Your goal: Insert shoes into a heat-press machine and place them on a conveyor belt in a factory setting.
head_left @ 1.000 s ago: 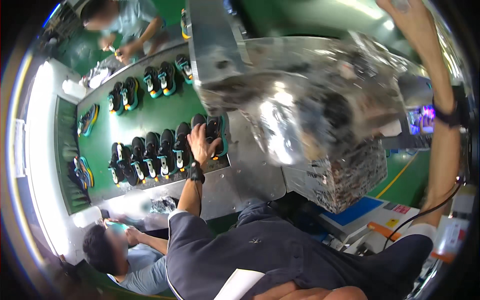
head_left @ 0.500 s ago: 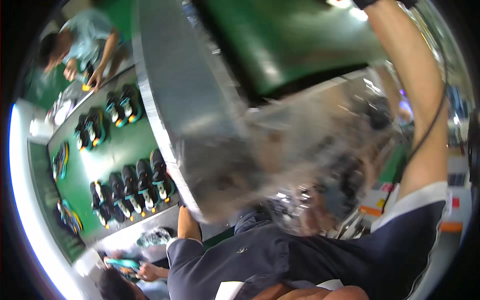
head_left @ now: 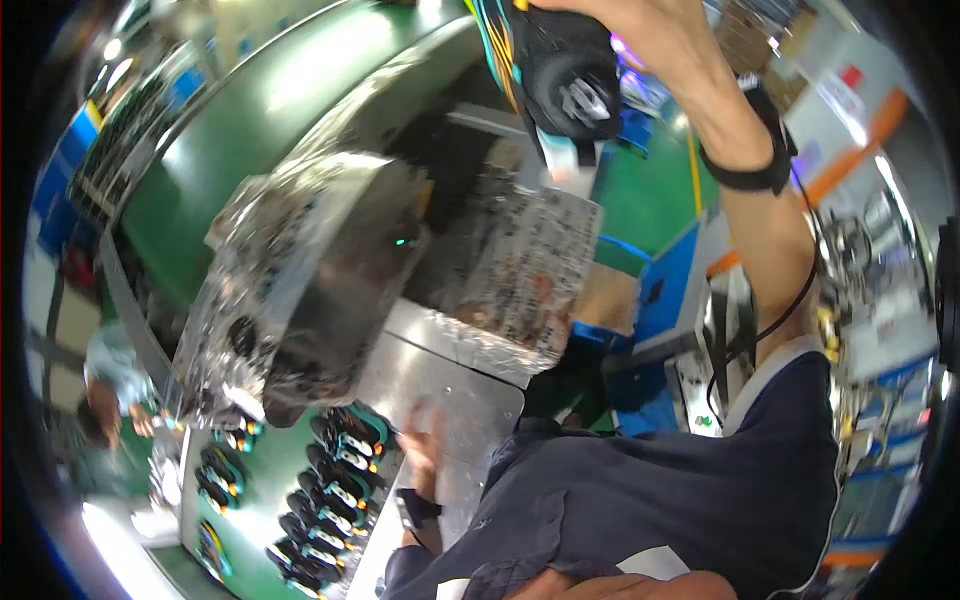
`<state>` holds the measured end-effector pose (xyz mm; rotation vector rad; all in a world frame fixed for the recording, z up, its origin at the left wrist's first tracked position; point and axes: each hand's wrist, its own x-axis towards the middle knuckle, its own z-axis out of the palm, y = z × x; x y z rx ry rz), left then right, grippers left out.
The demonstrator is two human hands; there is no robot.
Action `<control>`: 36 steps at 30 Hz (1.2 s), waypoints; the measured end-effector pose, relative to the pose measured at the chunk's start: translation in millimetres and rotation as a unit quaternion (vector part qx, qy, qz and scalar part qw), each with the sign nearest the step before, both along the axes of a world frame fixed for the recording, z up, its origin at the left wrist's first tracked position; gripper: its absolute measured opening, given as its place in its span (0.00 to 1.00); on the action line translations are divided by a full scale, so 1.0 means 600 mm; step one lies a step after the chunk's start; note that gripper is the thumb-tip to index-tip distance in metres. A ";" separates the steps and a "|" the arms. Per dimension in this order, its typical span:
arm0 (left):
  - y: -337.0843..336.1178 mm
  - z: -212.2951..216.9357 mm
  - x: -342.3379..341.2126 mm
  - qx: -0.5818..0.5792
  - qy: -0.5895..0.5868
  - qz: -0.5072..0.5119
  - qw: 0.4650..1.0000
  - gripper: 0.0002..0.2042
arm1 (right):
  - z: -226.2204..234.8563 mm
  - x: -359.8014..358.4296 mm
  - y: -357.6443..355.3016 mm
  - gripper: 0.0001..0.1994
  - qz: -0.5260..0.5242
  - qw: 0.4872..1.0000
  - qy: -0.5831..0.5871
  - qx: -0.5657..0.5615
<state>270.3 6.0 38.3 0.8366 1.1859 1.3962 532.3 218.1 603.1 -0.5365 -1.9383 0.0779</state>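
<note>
High at the top of the view, my right hand (head_left: pixel 640 22) is closed on a black shoe (head_left: pixel 570 75) with a teal-and-orange sole edge. Its fingers are partly cut off by the picture's upper edge. The shoe is held clear of the machine below it. Lower down, my left hand (head_left: pixel 424 442) is blurred, with its fingers apart and nothing in them. It is over or beside a bare metal tabletop (head_left: pixel 450 395), close to several black shoes (head_left: pixel 335 480) lined up in rows; contact with the metal cannot be told.
A foil-wrapped machine housing (head_left: pixel 300 280) stands at centre left beside a green conveyor belt (head_left: pixel 270 100). Another foil-covered block (head_left: pixel 530 270) adjoins the metal tabletop. A cable (head_left: pixel 815 270) hangs from my right wristband. Another person (head_left: pixel 115 380) works at far left.
The view has swung round, bringing the conveyor to the left. My right hand, earlier mostly cut off at the top, now shows with the shoe. My left hand has come into view.
</note>
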 end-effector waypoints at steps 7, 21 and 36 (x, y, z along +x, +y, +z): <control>0.058 0.352 0.363 0.097 -0.252 -0.434 0.859 0.36 | -0.168 0.258 -0.259 0.21 -0.065 0.923 0.245 -0.289; -0.218 0.452 0.881 -0.069 -0.311 -0.632 0.706 0.23 | -0.470 0.603 -0.846 0.46 -0.279 0.755 0.536 -0.254; -0.400 0.301 1.477 0.105 0.184 -0.782 0.587 0.40 | -0.590 0.760 -1.176 0.25 -0.654 0.421 0.628 0.009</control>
